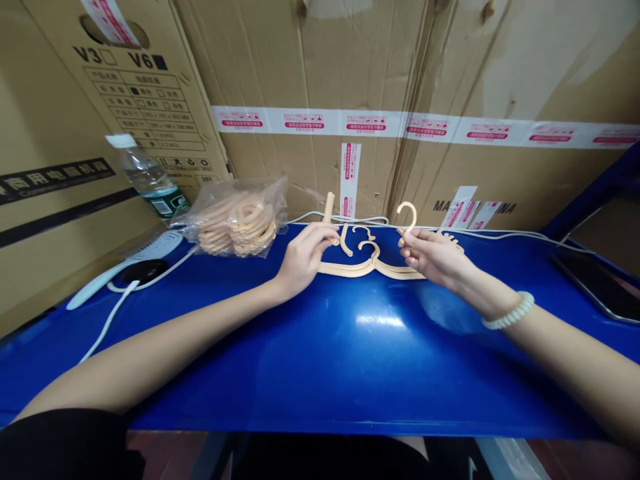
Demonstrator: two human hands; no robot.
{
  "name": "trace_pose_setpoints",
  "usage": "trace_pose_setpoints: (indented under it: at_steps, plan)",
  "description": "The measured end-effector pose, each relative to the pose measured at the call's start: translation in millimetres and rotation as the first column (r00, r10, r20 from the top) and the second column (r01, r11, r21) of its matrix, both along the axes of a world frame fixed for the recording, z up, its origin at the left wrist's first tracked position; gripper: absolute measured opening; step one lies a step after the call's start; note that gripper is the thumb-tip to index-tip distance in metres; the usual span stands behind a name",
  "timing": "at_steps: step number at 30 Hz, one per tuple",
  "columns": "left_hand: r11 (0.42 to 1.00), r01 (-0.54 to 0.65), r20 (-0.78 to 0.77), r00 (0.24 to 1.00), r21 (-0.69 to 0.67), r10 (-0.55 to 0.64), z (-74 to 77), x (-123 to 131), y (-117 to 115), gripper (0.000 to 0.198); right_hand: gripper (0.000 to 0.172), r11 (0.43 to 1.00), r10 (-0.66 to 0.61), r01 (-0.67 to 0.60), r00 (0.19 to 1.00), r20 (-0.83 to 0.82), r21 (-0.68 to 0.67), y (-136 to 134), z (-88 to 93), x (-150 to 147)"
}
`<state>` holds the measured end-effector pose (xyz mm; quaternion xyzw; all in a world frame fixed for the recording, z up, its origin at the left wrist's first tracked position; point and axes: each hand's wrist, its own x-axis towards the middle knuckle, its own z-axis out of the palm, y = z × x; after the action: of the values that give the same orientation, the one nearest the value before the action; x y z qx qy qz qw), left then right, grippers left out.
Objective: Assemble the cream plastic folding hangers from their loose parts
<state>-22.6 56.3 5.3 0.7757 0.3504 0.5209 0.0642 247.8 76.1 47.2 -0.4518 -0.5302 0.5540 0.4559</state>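
1. Black sleeve [70,443], left of the hanger [373,265] on the surface [320,373].
2. Left hand [306,257]: grip pinched on a strip [329,208], left of the hanger's middle.
3. Right hand [443,257]: grip pinched on a hook [415,215], right of that middle.
4. Pinching near ends should steady both.

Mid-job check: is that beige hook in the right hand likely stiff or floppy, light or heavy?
The beige hook looks stiff, since its curve stands unsupported above the right hand. It's probably light, being slim and held near the fingertips.
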Motion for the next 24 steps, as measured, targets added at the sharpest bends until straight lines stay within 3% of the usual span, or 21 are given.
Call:
trace_pose_setpoints:
  at_steps: [2,5,7,9,14,17,20,24]
  plan:
    - [0.992,0.115,0.044,0.993,-0.054,-0.113,5.2,14,-17,0.019,0.027,0.998,0.038,-0.044,0.99,-0.135,-0.039,-14,-12.2,-2]
    - [0.934,0.262,0.216,0.953,-0.241,-0.212,0.3,31,-36,0.017,0.029,0.991,0.076,-0.103,0.963,-0.26,-0.091,-30,-31.0,-13]
    - [0.874,0.313,0.349,0.919,-0.371,-0.181,-8.3,38,-42,0.01,0.027,0.985,0.104,-0.138,0.955,-0.278,-0.104,-37,-41.1,-21]
    - [0.811,0.355,0.436,0.889,-0.464,-0.14,-16.5,41,-42,0.015,0.026,0.981,0.138,-0.171,0.95,-0.279,-0.094,-41,-47.9,-25]
    - [0.698,0.465,0.591,0.803,-0.544,-0.074,-24.7,43,-37,0.065,0.024,0.979,0.177,-0.197,0.943,-0.282,-0.044,-46,-52.0,-25]
    - [0.62,0.527,0.628,0.775,-0.581,-0.071,-26.2,45,-37,0.053,0.024,0.979,0.188,-0.201,0.946,-0.266,-0.025,-49,-50.3,-24]
    - [0.629,0.516,0.608,0.789,-0.581,-0.087,-27.2,46,-39,0.027,0.024,0.978,0.195,-0.208,0.95,-0.244,-0.028,-51,-49.2,-24]
    - [0.689,0.485,0.555,0.82,-0.539,-0.143,-26.2,45,-42,0.019,0.024,0.98,0.182,-0.195,0.956,-0.23,-0.033,-49,-50.2,-24]
